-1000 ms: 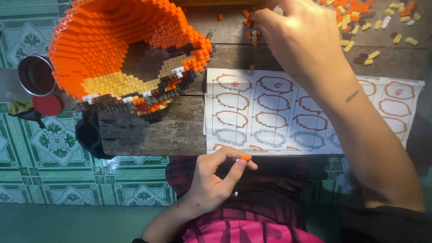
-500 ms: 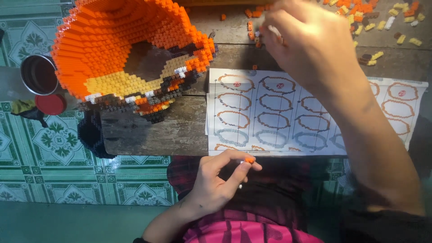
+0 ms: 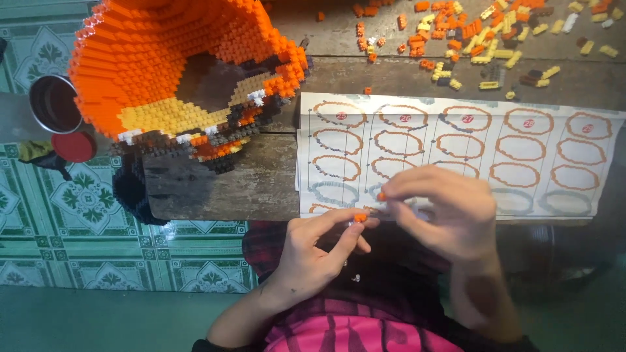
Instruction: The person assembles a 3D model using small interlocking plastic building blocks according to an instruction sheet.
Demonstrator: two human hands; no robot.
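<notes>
Green patterned floor tiles below, a worn wooden surface above, seen from overhead. On that surface, at left, a large hollow model of small orange building bricks, with yellow, white and dark bands along its lower edge, tipped so the open inside faces up, probably to keep the working edge reachable. Beside it a printed instruction sheet of ring-shaped layer diagrams, laid flat at the near edge, apparently for reading while building. Beyond the sheet, a loose scatter of orange, yellow and brown bricks, spread out rather than piled, likely for easy picking. Left hand just off the near edge, grip nearly closed, thumb and forefinger pinching a tiny orange brick. Right hand touching or almost touching it, fingers curled tight around another small orange piece at the fingertip; both held close over the lap, apparently for joining. Actual contact between the two pieces hidden by fingers. Far left, a round metal tin and a red lid, contents too dark to tell. Model top and brick scatter cut off by the frame.
</notes>
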